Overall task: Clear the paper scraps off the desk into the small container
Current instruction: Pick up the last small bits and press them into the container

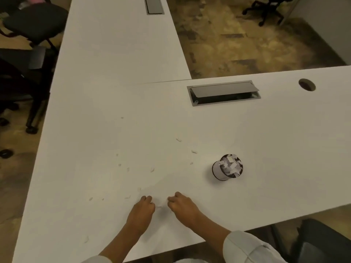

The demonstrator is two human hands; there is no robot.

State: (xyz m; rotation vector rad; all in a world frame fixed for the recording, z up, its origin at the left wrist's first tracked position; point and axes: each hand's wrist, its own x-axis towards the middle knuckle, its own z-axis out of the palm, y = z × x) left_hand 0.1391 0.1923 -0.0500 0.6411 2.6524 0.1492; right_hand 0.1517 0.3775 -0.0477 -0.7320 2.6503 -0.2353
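Observation:
Several small white paper scraps (178,139) lie scattered over the white desk (284,149), mostly left of centre. The small round container (227,168) stands right of centre, heaped with white scraps. My left hand (141,210) and my right hand (183,207) rest side by side near the desk's front edge, fingers curled down onto the surface. A few faint scraps (160,206) lie between the two hands. Whether either hand holds scraps is hidden by the curled fingers.
A grey cable hatch (224,93) with its flap ajar sits behind the container, and a round cable hole (307,84) lies further right. A second desk (117,44) joins at the back. Black office chairs (32,23) stand to the left.

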